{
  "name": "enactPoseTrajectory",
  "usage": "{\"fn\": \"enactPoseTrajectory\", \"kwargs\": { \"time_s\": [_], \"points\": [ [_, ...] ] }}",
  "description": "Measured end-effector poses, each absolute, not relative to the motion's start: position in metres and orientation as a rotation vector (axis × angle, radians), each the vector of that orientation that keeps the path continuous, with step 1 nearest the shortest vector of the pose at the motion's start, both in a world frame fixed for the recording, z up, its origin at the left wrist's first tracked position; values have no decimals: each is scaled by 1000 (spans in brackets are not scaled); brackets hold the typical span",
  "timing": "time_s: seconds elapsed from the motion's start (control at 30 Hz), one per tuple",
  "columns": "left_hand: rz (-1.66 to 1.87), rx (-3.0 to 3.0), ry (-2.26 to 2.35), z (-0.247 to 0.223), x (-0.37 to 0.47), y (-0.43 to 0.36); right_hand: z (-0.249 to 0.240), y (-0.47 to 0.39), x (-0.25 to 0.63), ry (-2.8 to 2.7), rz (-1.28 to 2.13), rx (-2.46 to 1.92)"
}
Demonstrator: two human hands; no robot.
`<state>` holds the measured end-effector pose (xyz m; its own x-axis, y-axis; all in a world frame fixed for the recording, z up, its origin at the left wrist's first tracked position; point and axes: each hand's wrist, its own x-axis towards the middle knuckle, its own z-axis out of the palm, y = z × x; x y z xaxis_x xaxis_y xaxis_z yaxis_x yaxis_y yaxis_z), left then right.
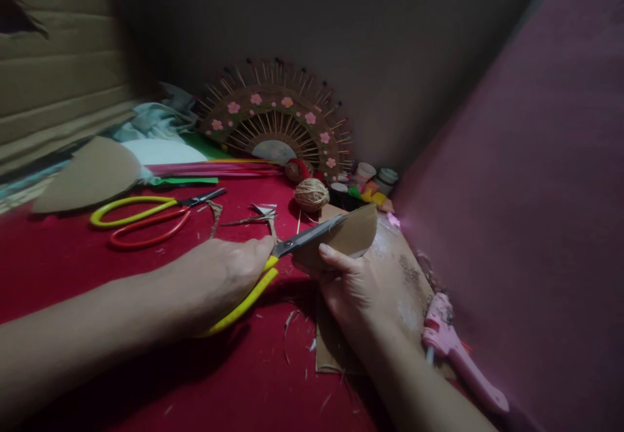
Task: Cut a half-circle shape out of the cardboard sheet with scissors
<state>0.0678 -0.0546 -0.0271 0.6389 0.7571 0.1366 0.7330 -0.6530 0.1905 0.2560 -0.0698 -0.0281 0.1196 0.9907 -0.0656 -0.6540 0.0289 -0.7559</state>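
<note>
My left hand [229, 276] grips the yellow-handled scissors [287, 245], one yellow loop showing below the palm. The blades point up and right and lie across a curved brown cardboard piece [358, 230]. My right hand [348, 282] pinches that cardboard from below, its thumb on the face near the blades. Under my right wrist lies a flat piece of cardboard [331, 347]. Just beyond the blades sits a ball of twine [312, 195].
Scissors with yellow and red handles [151, 221] lie at the left, near a cardboard semicircle [92, 175]. A decorated fan [273, 107] stands at the back. A pink glue gun [461, 351] rests at the right. Scraps dot the red cloth [195, 380].
</note>
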Motion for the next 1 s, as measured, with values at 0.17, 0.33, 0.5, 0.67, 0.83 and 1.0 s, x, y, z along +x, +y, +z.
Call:
{"fn": "enactPoseTrajectory", "kwargs": {
  "time_s": [0.17,0.33,0.5,0.67,0.83,1.0],
  "points": [
    [351,2732,1223,-29,68,-53,-31,-71,256,-588,1395,-724],
    [285,2825,1212,-29,68,-54,-33,-71,255,-575,1371,-706],
    [241,2931,1233,-25,69,-56,-33,-71,254,-570,1363,-688],
    [253,2912,1237,-24,68,-56,-33,-70,254,-583,1362,-667],
    [330,2781,1141,-27,67,-56,-35,-71,251,-589,1360,-703],
    [387,2804,1159,-29,69,-57,-37,-72,250,-593,1384,-714]
  ]
}}
